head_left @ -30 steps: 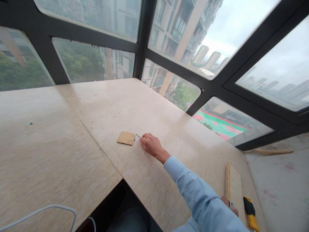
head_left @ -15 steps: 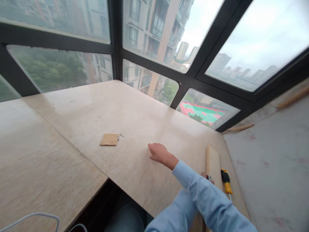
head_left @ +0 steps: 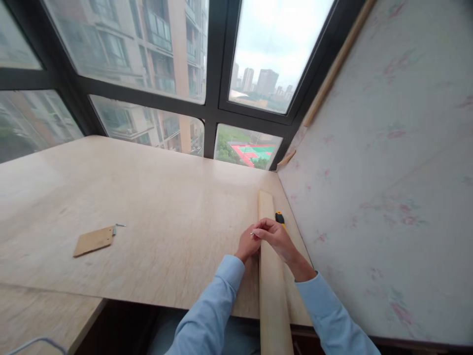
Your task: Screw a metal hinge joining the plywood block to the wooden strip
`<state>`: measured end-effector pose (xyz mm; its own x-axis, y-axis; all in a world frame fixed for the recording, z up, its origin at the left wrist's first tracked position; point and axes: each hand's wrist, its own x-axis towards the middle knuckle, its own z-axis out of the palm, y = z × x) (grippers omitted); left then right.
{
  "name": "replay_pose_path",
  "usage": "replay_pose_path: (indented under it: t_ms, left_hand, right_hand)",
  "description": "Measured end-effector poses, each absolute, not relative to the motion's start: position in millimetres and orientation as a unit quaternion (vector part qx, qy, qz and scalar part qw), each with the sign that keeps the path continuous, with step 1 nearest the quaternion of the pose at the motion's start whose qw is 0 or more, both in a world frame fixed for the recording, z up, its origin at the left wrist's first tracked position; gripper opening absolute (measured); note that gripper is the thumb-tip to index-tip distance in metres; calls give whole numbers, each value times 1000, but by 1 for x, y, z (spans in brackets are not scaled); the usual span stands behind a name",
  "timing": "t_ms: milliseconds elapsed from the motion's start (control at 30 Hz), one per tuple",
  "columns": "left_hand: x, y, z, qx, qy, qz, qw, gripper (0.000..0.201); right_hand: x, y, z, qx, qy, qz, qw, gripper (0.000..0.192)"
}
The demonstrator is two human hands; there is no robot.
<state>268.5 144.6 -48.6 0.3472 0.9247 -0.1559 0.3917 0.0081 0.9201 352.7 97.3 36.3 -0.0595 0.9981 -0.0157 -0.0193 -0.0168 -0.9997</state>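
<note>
I see both hands meeting over a long pale wooden board (head_left: 271, 291) that lies on the beige marble-patterned counter (head_left: 166, 217) and runs from the near edge toward the window. My left hand (head_left: 248, 244) sits at the board's left edge with its fingers curled in, and my right hand (head_left: 275, 235) rests on top of the board, fingers bent toward the left one. Between the fingertips of the two hands there is a small thin metal piece (head_left: 252, 233), pinched there; which hand actually grips it I cannot tell, as it is too small. Just beyond my right hand, beside the board's right edge, a yellow-and-black tool handle (head_left: 280, 217) shows. Well apart to the left, a small flat square of brown wood (head_left: 93, 241) lies on the counter, with a small metal bit (head_left: 118, 226) just beside its far corner.
</note>
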Motion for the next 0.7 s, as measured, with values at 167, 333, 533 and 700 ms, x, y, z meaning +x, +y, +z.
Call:
replay_pose_path:
  t_ms: [167, 333, 533, 700]
  left_hand:
    - [271, 150, -49, 650, 517, 244, 500, 33]
    - [272, 151, -50, 634, 521, 235, 520, 37]
    - [274, 152, -50, 622, 529, 230, 530, 41]
    - [276, 154, -51, 598, 543, 227, 544, 38]
  right_hand:
    - [379, 75, 15, -466, -346, 559, 592, 32]
    - [394, 74, -3, -435, -255, 594, 626, 35]
    - [404, 82, -12, -427, -252, 603, 625, 43]
    - [409, 98, -19, -424, -292, 600, 612, 42]
